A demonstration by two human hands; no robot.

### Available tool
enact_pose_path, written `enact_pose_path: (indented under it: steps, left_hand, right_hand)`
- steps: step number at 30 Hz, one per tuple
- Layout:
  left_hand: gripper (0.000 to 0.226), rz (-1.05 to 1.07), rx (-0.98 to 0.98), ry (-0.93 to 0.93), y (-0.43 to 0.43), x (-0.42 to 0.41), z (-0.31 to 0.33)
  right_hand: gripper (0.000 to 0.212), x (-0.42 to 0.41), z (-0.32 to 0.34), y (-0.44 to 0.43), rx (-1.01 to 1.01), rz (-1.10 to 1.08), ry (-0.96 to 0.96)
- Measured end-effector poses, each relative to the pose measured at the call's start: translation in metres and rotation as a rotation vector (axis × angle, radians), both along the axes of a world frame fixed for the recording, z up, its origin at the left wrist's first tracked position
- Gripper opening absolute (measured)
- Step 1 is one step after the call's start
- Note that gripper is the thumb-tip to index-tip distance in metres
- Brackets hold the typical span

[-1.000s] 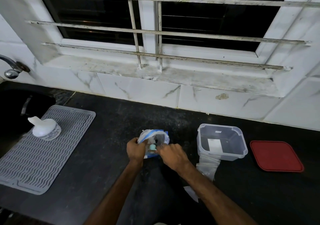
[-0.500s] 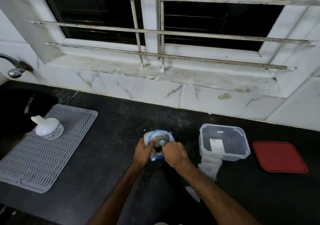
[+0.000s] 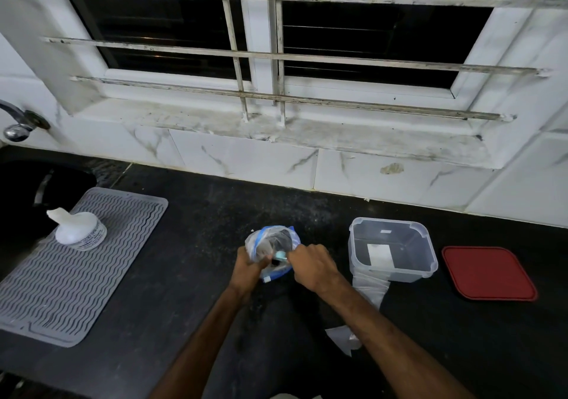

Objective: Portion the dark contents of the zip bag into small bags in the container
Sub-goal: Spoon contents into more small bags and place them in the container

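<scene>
Counter: black stone, speckled, matte.

Zip bag: stands mid-counter, left of the container. Clear crinkled film with a blue zip strip. Mouth is open and rounded. Dark contents inside, plus 1 small teal piece at the near rim.

Left hand: fingers curled round the bag's near-left edge.
Right hand: fist knuckles-up, pinching the near-right edge.

Container: clear rigid plastic, rounded square, open. A white rectangle shows on its floor. 1 small bag of thin clear film trails from its near wall onto the counter; cannot tell if its top is tucked inside.

Lid: red, flat, rounded square, near the container's right side, not touching.

Mat: grey, wavy ribs, far left. 1 white bottle stands on it.
</scene>
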State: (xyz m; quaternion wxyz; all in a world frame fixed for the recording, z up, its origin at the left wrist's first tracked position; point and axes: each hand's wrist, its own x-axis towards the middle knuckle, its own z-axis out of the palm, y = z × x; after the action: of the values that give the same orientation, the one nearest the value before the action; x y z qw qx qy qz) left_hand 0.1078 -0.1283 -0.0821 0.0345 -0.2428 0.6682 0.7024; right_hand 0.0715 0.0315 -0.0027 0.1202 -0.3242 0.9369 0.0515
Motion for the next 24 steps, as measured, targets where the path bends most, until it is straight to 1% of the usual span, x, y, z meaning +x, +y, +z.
enact_pose_path:
  steps: [2,4,5,9,11,13,15,16,18,20,22,24]
  left_hand:
    - [0.053,0.026,0.071,-0.034,-0.001,0.000,0.006]
    - [0.035,0.080,0.082,-0.087,-0.001,0.001,0.012]
    - [0.029,0.093,0.073,-0.100,-0.001,0.001,0.014]
    - [0.027,0.114,-0.004,-0.104,-0.001,0.001,0.013]
    - [0.021,0.138,0.007,-0.113,-0.001,0.000,0.014]
    - [0.014,0.140,-0.031,-0.117,0.000,-0.001,0.014]
    - [0.016,0.132,-0.065,-0.101,-0.001,0.000,0.014]
    - [0.020,0.117,-0.076,-0.080,-0.002,0.002,0.013]
    - [0.035,0.062,-0.109,-0.039,-0.001,0.006,0.014]
    - [0.046,0.014,-0.152,-0.038,0.000,0.007,0.011]
    - [0.050,-0.011,-0.216,-0.058,0.002,0.007,0.008]
    - [0.048,-0.029,-0.275,-0.066,0.001,0.006,0.003]
  right_hand:
    - [0.027,-0.001,-0.001,0.000,-0.033,0.012,0.004]
    - [0.030,0.000,-0.001,-0.002,-0.068,0.037,0.010]
    - [0.032,0.001,-0.002,-0.003,-0.093,0.049,0.014]
    - [0.039,0.002,-0.010,-0.008,-0.142,0.099,0.042]
    - [0.038,0.004,-0.015,-0.010,-0.125,0.128,0.052]
    - [0.036,0.004,-0.016,-0.008,-0.104,0.147,0.044]
    - [0.034,0.000,-0.018,-0.003,-0.077,0.160,0.053]
    - [0.033,-0.002,-0.018,0.000,-0.059,0.154,0.064]
    - [0.031,-0.006,-0.017,0.004,-0.032,0.122,0.075]
    - [0.028,-0.005,-0.015,0.001,-0.011,0.097,0.049]
    - [0.024,-0.001,-0.014,-0.005,0.023,0.096,0.018]
    - [0.023,0.004,-0.017,-0.011,0.061,0.107,0.006]
